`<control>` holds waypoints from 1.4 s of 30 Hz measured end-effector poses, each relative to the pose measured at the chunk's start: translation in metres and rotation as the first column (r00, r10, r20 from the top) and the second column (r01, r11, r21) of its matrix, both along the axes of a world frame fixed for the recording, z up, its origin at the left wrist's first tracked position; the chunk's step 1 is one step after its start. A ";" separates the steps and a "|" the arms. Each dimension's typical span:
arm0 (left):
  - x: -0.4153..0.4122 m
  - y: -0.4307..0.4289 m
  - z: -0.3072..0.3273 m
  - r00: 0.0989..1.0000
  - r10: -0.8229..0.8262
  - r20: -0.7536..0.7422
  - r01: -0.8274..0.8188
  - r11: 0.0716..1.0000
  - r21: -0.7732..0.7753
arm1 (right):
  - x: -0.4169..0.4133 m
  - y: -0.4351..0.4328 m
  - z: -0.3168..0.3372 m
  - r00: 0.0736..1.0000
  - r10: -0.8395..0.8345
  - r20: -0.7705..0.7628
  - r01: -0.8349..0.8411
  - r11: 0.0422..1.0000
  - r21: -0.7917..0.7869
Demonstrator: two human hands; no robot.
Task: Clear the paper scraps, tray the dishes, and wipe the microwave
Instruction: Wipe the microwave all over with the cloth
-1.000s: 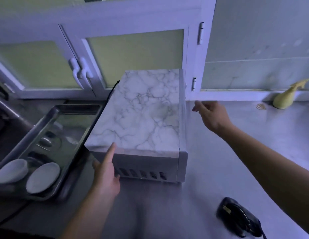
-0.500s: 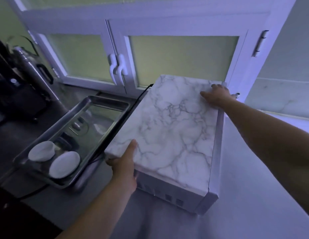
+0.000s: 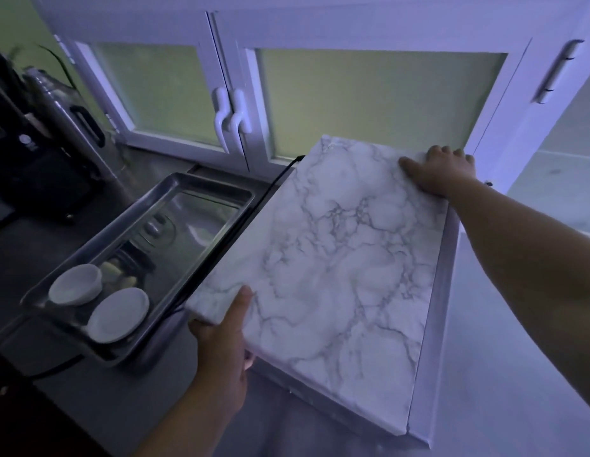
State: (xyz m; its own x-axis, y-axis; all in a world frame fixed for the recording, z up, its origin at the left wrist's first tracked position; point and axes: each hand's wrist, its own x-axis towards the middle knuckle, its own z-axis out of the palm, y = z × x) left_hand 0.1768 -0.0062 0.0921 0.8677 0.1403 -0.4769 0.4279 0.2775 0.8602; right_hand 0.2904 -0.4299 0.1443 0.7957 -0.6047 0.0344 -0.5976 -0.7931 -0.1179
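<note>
The microwave [image 3: 336, 258] has a marble-patterned top and stands on the counter, turned at an angle. My left hand [image 3: 222, 338] grips its near left corner, thumb on top and fingers under the edge. At the far right corner my right hand [image 3: 440, 171] holds the microwave, fingers curled over the back edge. Left of the microwave a metal tray [image 3: 201, 188] holds two white dishes [image 3: 117, 313], one a small bowl [image 3: 76, 283]. No paper scraps or cloth show.
White cabinet doors with frosted panes and two handles [image 3: 229, 122] rise behind the counter. A black cord [image 3: 270, 189] runs from the microwave's back along the tray. Dark appliances and a steel kettle [image 3: 56, 103] crowd the far left. Grey counter [image 3: 517, 357] lies to the right.
Both hands have gone from reaching toward the microwave to holding opposite corners. The microwave has turned at an angle, and my view has shifted left and closer.
</note>
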 end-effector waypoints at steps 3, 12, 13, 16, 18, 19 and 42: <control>0.005 0.003 -0.001 1.000 -0.025 0.010 0.025 1.000 0.013 | -0.004 -0.002 0.000 1.000 0.002 0.004 -0.002 1.000 0.000; 0.033 0.026 0.006 0.985 -0.169 0.045 0.167 0.985 0.029 | -0.038 0.005 -0.004 0.996 -0.094 -0.009 0.094 0.995 -0.032; 0.038 0.030 0.006 0.980 -0.192 0.046 0.190 0.981 0.042 | -0.046 0.007 -0.004 0.993 -0.118 -0.006 0.118 0.992 -0.034; 0.051 0.040 0.008 0.960 -0.273 0.057 0.270 0.961 0.059 | -0.075 0.019 -0.006 0.981 -0.194 0.006 0.194 0.980 -0.041; 0.061 0.049 0.010 0.938 -0.339 0.072 0.333 0.939 0.085 | -0.100 0.030 -0.004 0.970 -0.245 -0.002 0.245 0.969 -0.028; 0.066 0.053 0.011 0.924 -0.377 0.059 0.369 0.923 0.110 | -0.113 0.036 -0.005 0.961 -0.277 0.003 0.277 0.961 -0.023; 0.164 0.095 0.015 0.651 -0.741 0.168 0.689 0.668 0.281 | -0.320 0.276 -0.030 0.629 -0.775 0.064 0.776 0.631 0.008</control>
State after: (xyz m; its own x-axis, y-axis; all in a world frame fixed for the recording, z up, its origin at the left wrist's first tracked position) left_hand 0.3409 0.0893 0.1074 0.8137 -0.5169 -0.2659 0.1944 -0.1891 0.9625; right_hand -0.0295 -0.1544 0.1146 0.0299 -0.9963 0.0800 -0.9858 -0.0427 -0.1624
